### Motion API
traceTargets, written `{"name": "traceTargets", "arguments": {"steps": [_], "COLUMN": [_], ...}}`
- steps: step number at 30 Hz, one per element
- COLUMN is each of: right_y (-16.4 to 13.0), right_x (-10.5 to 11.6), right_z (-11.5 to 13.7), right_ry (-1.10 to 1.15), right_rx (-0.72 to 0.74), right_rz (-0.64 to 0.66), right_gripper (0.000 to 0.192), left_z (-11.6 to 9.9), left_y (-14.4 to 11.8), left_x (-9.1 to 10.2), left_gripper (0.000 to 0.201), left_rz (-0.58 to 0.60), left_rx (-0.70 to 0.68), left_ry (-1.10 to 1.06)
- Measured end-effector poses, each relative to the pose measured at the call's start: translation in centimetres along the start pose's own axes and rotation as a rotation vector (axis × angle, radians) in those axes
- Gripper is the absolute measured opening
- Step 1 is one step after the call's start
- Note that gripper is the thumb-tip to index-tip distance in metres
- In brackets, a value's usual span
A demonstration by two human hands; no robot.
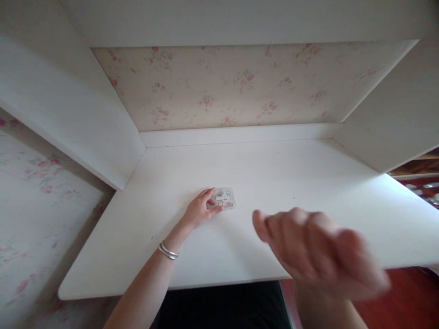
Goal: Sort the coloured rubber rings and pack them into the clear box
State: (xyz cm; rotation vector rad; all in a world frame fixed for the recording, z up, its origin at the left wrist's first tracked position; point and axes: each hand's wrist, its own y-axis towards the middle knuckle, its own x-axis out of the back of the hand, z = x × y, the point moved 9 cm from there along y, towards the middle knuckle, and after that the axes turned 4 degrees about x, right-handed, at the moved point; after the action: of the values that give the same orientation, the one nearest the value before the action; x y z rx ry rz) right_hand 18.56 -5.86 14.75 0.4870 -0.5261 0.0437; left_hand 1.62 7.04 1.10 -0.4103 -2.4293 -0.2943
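Observation:
A small clear plastic case (227, 197) lies flat on the white desk (267, 169), with greyish, white and reddish details showing in it; what they are is too small to tell. My left hand (200, 208) is closed around the case's left side, fingers at its far edge and thumb at its near edge. Silver bangles circle the left wrist. Much nearer the camera, my right hand (312, 246) is raised above the front right of the desk, clear of the case. Its fingers are curled into a fist, smeared by motion, and nothing shows in them.
White panels stand at the desk's left (85, 119) and right (394, 105) sides. Floral wallpaper (226, 87) covers the back wall above a low white ledge (240, 134). Past the desk's right end, shelves with items (425, 187) are partly visible. The floor (408, 297) is red.

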Motion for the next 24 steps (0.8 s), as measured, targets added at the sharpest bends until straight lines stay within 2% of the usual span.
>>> {"name": "traceTargets", "arguments": {"steps": [2, 3, 6, 9, 12, 15, 18, 20, 22, 24], "right_y": [2.5, 3.5, 5.2, 5.0, 4.4, 4.3, 4.6, 4.8, 5.1, 5.4], "right_x": [-1.5, -2.5, -4.5, -7.0, -8.9, -10.1, -10.5, -10.2, -9.1, -6.8], "right_z": [-1.5, -3.0, -6.6, -8.9, -9.6, -9.1, -8.9, -9.2, -10.0, -11.4], "right_ry": [0.092, 0.087, -0.161, -0.382, -0.494, -0.589, -0.646, -0.649, -0.631, -0.616], "right_rx": [-0.034, -0.097, -0.132, -0.122, -0.159, -0.182, -0.189, -0.183, -0.188, -0.219], "right_rz": [-0.008, 0.006, -0.002, 0.103, 0.182, 0.194, 0.171, 0.161, 0.142, 0.090], "right_gripper": [0.041, 0.035, 0.022, 0.042, 0.049, 0.048, 0.045, 0.043, 0.041, 0.040], "left_z": [0.3, 0.5, 0.8, 0.8, 1.1, 1.7, 1.8, 1.5, 1.4, 1.3], "left_y": [0.0, 0.0, -0.1, -0.1, 0.0, -0.1, -0.5, -0.6, -0.5, -0.4], "left_x": [0.0, -0.1, -0.5, -0.6, -0.7, -0.9, -1.3, -1.2, -0.7, -0.3], "left_gripper": [0.074, 0.078, 0.085, 0.081, 0.077, 0.080, 0.085, 0.083, 0.075, 0.067], "left_rz": [0.012, 0.033, 0.096, 0.103, 0.082, 0.111, 0.195, 0.211, 0.169, 0.115], "left_rx": [0.029, 0.045, 0.089, 0.095, 0.078, 0.090, 0.086, 0.074, 0.075, 0.089], "left_ry": [-0.001, -0.004, -0.023, -0.059, -0.086, -0.120, -0.177, -0.205, -0.220, -0.229]}}
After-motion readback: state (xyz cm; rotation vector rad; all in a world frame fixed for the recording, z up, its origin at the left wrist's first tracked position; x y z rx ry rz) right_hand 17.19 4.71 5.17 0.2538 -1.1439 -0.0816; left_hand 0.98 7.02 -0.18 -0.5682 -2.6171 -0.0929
